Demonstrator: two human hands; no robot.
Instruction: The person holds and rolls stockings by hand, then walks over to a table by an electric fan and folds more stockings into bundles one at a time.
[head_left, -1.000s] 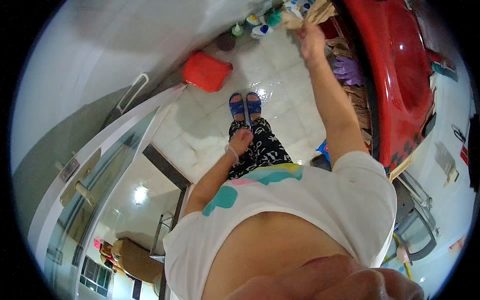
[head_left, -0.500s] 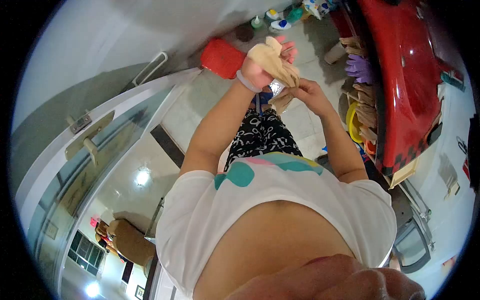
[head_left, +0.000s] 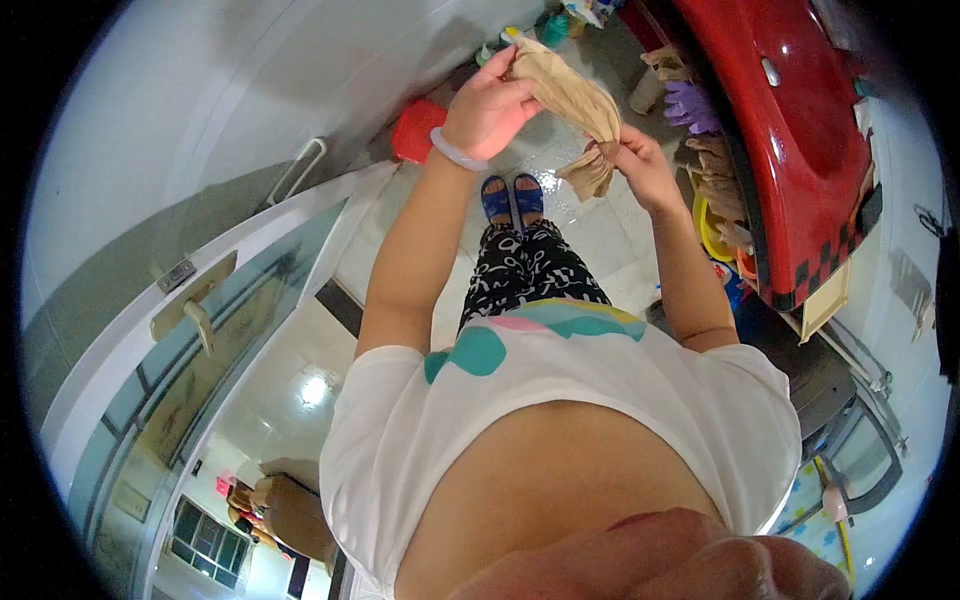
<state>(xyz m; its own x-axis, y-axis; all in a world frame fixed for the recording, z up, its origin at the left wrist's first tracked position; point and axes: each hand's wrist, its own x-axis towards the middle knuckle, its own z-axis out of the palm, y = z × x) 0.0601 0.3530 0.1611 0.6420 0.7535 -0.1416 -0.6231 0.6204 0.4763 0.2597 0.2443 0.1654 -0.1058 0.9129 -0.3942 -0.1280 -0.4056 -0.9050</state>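
A long, limp beige cloth (head_left: 568, 90) stretches between my two hands, above the wet floor. My left hand (head_left: 488, 110), with a pale bangle on its wrist, holds the cloth's upper end between thumb and fingers. Lower down, on the right, my right hand (head_left: 645, 170) pinches the cloth where it is gathered narrow. Below that pinch a loose, crumpled end hangs out to the left. Whether the cloth is a glove, a sock or a rag cannot be made out.
A red cabinet-like panel (head_left: 770, 140) stands at right. Beside it hang purple gloves (head_left: 690, 108) and brown cloths (head_left: 712, 175), near a yellow basin (head_left: 712, 235). A red plastic container (head_left: 418, 132) and bottles (head_left: 485, 55) sit by the wall. A glass door (head_left: 230, 300) stands left.
The cloth, which lay over my left palm, now stretches between both hands. My left hand has turned and moved left; my right hand has shifted slightly right. My view has tilted.
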